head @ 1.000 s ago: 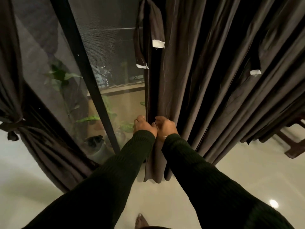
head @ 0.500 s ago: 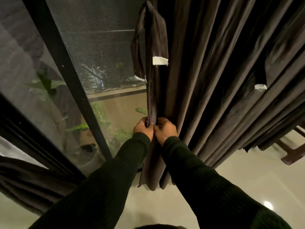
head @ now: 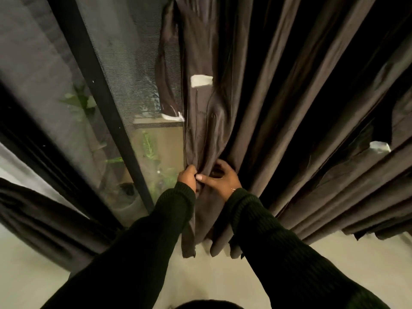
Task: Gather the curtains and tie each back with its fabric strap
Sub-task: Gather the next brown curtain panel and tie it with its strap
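Nearest us, our dark sleeves [head: 142, 241] reach forward over the pale floor [head: 334, 264]. Our left hand [head: 187, 178] grips the curtain's [head: 256, 108] leading edge, fingers curled around it. Just beside, our right hand [head: 221, 178] curls into the neighbouring folds. The pleats run lengthwise, floor upward. Higher, a fabric strap [head: 166, 85] hangs along that edge, white-tipped end down, against the window [head: 124, 74].

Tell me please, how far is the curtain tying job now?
Done, it seems: the left curtain hangs bunched. In hand: the left hand and right hand pinch folds at the right curtain edge. Left: gathering the spread pleats, then wrapping the fabric strap, which hangs loose.
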